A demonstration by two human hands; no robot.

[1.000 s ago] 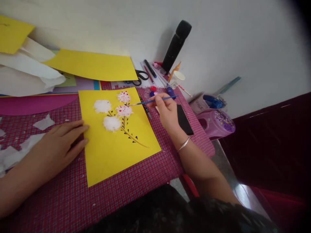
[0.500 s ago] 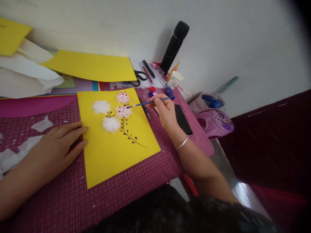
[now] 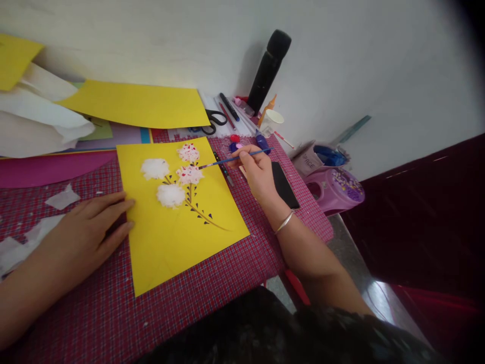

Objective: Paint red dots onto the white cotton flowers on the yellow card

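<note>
Right hand [image 3: 258,174] in a pinched grip on a thin paintbrush [image 3: 232,160], tip at a dotted flower on the yellow sheet [image 3: 178,222], left hand [image 3: 85,232] flat, fingers spread, at its edge

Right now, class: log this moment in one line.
left hand: flat, on card edge | right hand: holds brush | tip: at flower

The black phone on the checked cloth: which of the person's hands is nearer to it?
Right. The right hand, holding a blue paintbrush, sits just beside the black phone, at its left edge. The left hand rests flat on the cloth across the yellow sheet, far from it.
</note>
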